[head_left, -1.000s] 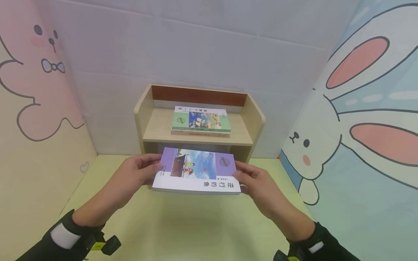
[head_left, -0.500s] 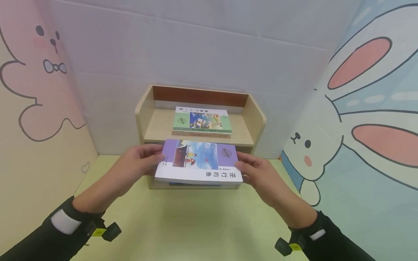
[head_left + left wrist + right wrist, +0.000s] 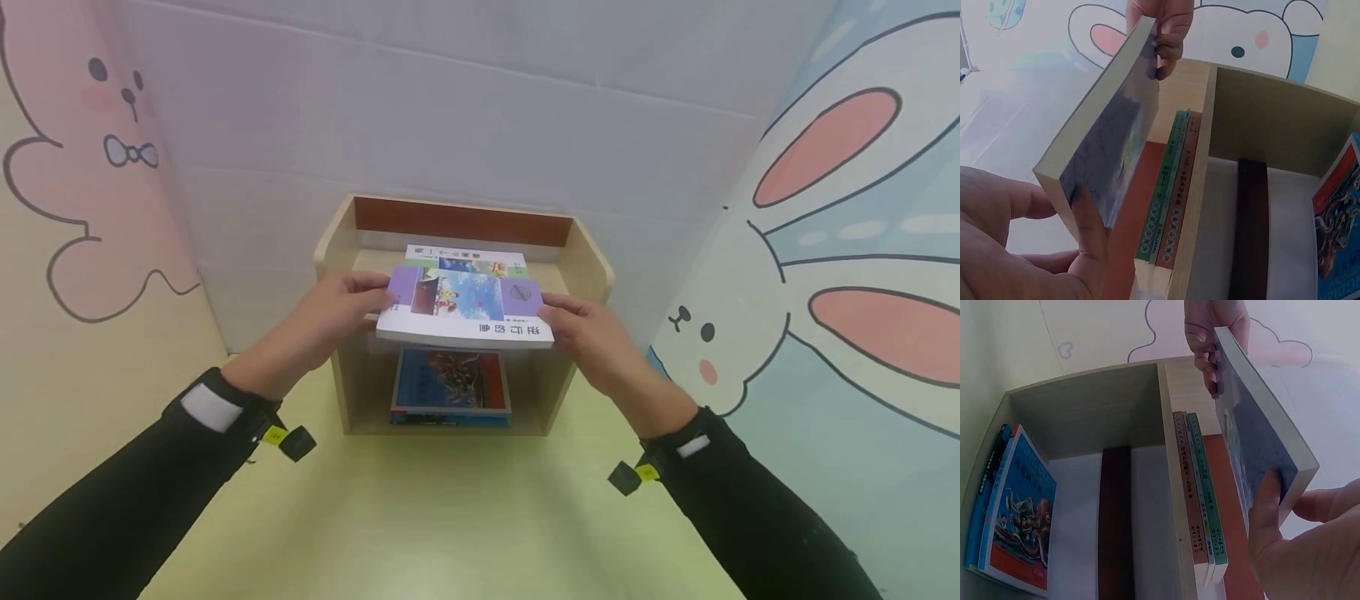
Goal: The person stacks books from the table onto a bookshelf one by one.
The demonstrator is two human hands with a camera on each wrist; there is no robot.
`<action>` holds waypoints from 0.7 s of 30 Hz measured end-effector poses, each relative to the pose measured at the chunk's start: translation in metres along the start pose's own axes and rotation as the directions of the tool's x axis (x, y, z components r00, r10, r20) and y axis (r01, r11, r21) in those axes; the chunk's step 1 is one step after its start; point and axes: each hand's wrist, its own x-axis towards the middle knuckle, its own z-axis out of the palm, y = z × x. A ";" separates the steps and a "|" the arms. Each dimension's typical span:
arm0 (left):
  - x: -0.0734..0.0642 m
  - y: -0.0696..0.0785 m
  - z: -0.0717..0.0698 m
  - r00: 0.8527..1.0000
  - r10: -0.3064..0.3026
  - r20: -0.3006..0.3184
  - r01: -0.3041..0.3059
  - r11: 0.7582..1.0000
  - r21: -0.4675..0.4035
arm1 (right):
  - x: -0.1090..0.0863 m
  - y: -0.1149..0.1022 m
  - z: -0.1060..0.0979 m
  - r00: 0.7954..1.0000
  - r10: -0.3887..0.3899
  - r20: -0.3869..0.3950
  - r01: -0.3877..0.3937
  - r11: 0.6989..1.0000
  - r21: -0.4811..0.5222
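Between both hands is a book (image 3: 468,304) with a purple and white cover and a picture of sky. My left hand (image 3: 330,321) pinches its left edge, thumb on top and fingers beneath. The opposite edge is pinched by my right hand (image 3: 596,346). Below and behind it, a stack of books (image 3: 467,254), green-covered on top, lies on the upper shelf. In both wrist views the held book is above that stack, with a gap between them. The front of the stack is hidden by it in the head view.
The small wooden bookshelf (image 3: 347,392) stands against the white back wall. Its lower compartment holds blue and red books (image 3: 450,383). A yellow-green tabletop (image 3: 450,508) spreads in front, and cartoon-printed panels (image 3: 817,292) rise at both sides.
Both hands have carried the purple and white book forward and up, from before the lower compartment to over the upper shelf. The blue and red books below have come into view.
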 end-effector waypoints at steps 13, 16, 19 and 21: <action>0.055 0.010 0.003 0.989 0.043 -0.140 -0.026 0.992 0.120 | 0.067 -0.017 -0.001 0.995 -0.043 -0.089 0.044 0.999 0.015; 0.064 0.008 0.005 0.986 0.057 -0.158 -0.038 0.992 0.124 | 0.077 -0.018 0.000 0.994 -0.021 -0.108 0.023 1.000 0.018; 0.071 0.006 0.008 0.982 0.086 -0.165 -0.066 0.990 0.125 | 0.084 -0.019 0.000 0.993 0.002 -0.122 0.000 1.000 0.013; 0.074 0.006 0.009 0.981 0.100 -0.163 -0.082 0.990 0.117 | 0.087 -0.020 0.001 0.991 0.010 -0.131 -0.010 1.000 0.002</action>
